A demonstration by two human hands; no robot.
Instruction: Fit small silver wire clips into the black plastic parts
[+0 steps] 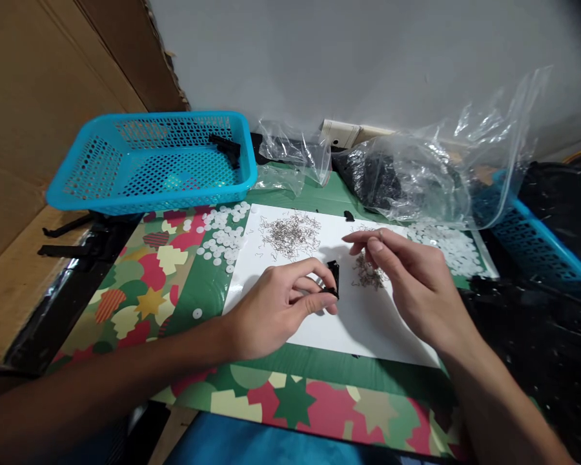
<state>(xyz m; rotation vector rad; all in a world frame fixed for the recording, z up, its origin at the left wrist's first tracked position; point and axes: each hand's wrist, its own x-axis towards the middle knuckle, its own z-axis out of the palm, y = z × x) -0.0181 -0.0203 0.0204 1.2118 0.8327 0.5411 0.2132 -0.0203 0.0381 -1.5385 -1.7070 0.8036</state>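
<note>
My left hand (274, 307) is closed, its thumb and fingers gripping a small black plastic part (334, 274) above a white sheet (252, 278). To the right, my right hand (414, 278) has its thumb pressed toward the index finger; anything pinched there is too small to make out. Below that hand, partly hidden by it, lies a small pile of thin bent wire pieces (368, 274). A larger pile of the same bent wires (290, 236) spreads over the sheet's far left part, beyond my left hand.
White plastic discs (220, 242) lie left of the sheet, with more discs (448, 248) at right. A blue basket (150, 204) at back left holds a black pistol-shaped piece (227, 148). Clear bags (416, 171), black parts (527, 329) and another blue basket (552, 242) crowd the right.
</note>
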